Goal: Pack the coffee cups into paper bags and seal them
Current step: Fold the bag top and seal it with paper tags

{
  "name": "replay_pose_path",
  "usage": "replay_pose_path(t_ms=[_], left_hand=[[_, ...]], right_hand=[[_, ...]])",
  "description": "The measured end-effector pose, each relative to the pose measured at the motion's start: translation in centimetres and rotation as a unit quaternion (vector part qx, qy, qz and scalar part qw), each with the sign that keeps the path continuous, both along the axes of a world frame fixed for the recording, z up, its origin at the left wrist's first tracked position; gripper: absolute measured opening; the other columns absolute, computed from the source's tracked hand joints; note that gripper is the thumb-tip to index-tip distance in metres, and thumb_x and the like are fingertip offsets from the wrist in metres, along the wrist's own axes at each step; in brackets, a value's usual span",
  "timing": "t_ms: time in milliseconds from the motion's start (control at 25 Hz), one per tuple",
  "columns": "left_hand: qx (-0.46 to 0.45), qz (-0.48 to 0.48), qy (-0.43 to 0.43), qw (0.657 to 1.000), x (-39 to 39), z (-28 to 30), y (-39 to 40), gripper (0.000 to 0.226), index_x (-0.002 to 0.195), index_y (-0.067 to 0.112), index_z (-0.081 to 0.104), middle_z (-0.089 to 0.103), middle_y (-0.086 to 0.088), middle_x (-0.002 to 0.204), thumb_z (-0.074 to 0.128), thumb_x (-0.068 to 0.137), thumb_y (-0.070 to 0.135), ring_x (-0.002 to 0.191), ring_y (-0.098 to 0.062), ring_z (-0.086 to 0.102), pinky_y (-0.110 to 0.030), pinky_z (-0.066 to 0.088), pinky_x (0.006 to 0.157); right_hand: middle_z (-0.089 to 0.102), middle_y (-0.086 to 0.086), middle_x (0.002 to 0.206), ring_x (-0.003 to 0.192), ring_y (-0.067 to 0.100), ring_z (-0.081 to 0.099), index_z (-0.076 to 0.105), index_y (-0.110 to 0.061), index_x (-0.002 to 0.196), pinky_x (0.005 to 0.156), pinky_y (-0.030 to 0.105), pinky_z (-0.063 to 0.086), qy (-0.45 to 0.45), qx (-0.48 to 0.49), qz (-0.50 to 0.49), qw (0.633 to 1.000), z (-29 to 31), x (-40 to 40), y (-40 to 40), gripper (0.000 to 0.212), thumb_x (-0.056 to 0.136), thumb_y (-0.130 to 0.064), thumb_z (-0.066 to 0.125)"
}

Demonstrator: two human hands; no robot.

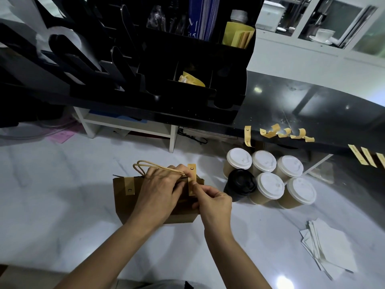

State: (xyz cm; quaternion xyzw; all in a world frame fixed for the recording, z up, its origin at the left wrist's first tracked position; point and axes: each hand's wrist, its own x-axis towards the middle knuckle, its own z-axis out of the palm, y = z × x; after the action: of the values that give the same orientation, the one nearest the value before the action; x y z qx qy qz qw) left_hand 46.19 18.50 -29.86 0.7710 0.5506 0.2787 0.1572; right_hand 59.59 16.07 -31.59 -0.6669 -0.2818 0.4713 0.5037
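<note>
While left hand (160,189) steadies bag (125,205) — right hand (212,202) pinches sticker (191,178).

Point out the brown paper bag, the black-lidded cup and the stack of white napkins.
Brown paper bag (125,205): head view, front panel.
Black-lidded cup (242,182): head view, lid.
Stack of white napkins (331,247): head view, top sheet.

Cups (270,176) right of bag (125,205) (napkins (331,249) nearer).

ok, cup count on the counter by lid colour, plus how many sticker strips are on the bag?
White-lid cups: 5
Black-lid cup: 1
Cups total: 6
Sticker strips on the paper bag: 2, one stuck near its left top edge, one with a smiley pinched by the right hand while the left hand holds the bag top.
</note>
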Motion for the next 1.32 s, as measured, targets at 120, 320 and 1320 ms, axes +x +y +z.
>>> replay_pose_path(t_ms=[120,320,1320], left_hand=[[-0.001,0.000,0.001,1.000,0.0,0.1,0.0,0.024,0.106,0.040,0.057,0.068,0.012,0.098,0.066,0.093,0.022,0.099,-0.013,0.059,-0.036,0.040,0.089],[-0.012,0.004,0.003,1.000,-0.1,0.2,0.0,0.024,0.111,0.039,0.056,0.068,0.012,0.103,0.064,0.095,0.023,0.104,-0.014,0.059,-0.036,0.039,0.094],[-0.039,-0.004,0.056,0.998,-0.4,0.3,1.1,0.032,0.127,0.044,0.050,0.059,0.013,0.114,0.053,0.098,0.030,0.109,-0.012,0.053,-0.034,0.033,0.098]], right_hand=[[0.071,-0.002,0.059,0.049,0.010,0.060,0.079,-0.025,0.065,0.050,0.023,0.048,-0.062,0.014,0.011,0.998,0.0,0.2,0.3,0.020,0.085,-0.030,0.081],[0.059,-0.002,0.045,0.042,0.006,0.048,0.071,-0.021,0.059,0.045,0.020,0.037,-0.165,-0.002,0.041,0.985,-0.2,0.9,0.8,0.039,0.078,-0.053,0.080],[0.073,0.001,0.083,0.070,0.011,0.059,0.081,-0.022,0.082,0.071,0.035,0.051,-0.126,0.141,0.082,0.979,-1.3,1.9,1.2,0.008,0.086,-0.015,0.080]])
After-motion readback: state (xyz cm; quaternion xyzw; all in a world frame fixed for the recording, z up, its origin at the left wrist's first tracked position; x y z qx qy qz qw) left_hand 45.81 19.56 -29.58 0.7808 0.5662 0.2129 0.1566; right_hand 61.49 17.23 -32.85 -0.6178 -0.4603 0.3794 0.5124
